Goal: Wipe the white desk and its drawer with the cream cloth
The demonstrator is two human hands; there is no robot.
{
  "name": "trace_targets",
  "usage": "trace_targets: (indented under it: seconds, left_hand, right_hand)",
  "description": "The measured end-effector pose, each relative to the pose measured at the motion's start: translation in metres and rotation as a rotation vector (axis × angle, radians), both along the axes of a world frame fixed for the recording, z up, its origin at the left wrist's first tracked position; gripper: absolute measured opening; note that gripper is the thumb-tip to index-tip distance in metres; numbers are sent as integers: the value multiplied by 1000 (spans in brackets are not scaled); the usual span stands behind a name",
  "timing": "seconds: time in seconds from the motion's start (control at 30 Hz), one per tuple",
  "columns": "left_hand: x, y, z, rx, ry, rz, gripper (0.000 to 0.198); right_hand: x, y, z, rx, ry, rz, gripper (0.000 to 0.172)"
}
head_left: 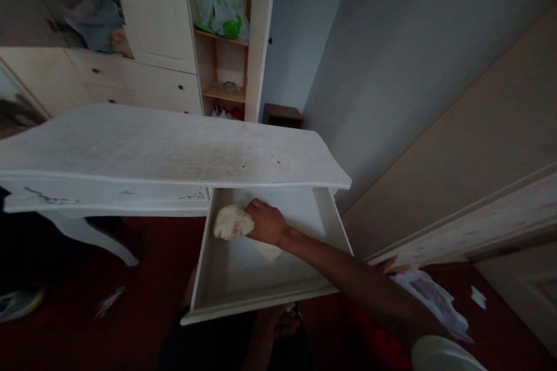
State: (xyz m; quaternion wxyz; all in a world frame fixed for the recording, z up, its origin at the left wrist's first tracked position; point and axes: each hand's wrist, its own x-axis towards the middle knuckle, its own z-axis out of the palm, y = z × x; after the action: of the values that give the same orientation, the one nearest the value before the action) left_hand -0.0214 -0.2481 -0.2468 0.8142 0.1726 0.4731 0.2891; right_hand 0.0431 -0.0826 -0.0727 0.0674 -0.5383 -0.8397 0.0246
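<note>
My right hand reaches into the pulled-out drawer. Its fingers are closed on a cream cloth with dark printed lettering. The cloth is bunched against the drawer's left inner side, and a corner of it hangs out below my wrist onto the drawer bottom. Below the drawer's front panel, in shadow over my lap, is my left hand. Its fingers are loosely bent and apart, with nothing visible in them. The drawer belongs to a white table with a stained, worn top.
Behind the table stands a white wardrobe with open shelves; a plastic bag with green print sits on one. A pale panel leans along the right. On the red floor lie a clear plastic bag and paper scraps.
</note>
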Motion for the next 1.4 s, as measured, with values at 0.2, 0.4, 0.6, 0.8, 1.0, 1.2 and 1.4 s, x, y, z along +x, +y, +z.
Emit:
trace_targets:
  seconds: [0.2, 0.4, 0.6, 0.8, 1.0, 1.2, 1.4]
  left_hand:
    - [-6, -2, 3, 44, -76, 39, 55]
    - [-4, 4, 3, 51, -77, -60, 55]
    - [0, 4, 15, 117, -42, -31, 49]
    - [-2, 3, 11, 119, -74, -21, 55]
    - [-2, 0, 3, 77, -54, 80, 61]
    - [-9, -2, 19, 163, 12, 115, 63]
    - [-14, -4, 36, 210, 26, 97, 64]
  right_hand:
    - [52, 9, 63, 124, 166, 77, 29]
    - [110, 42, 138, 423, 89, -184, 41]
    - [152, 82, 136, 402, -249, -332, 33]
    - [153, 94, 75, 322, -314, -438, 32]
    - [157, 102, 83, 134, -215, -355, 61]
    - [196, 107, 107, -80, -80, -296, 111]
    - [261, 101, 103, -4, 226, -566, 67]
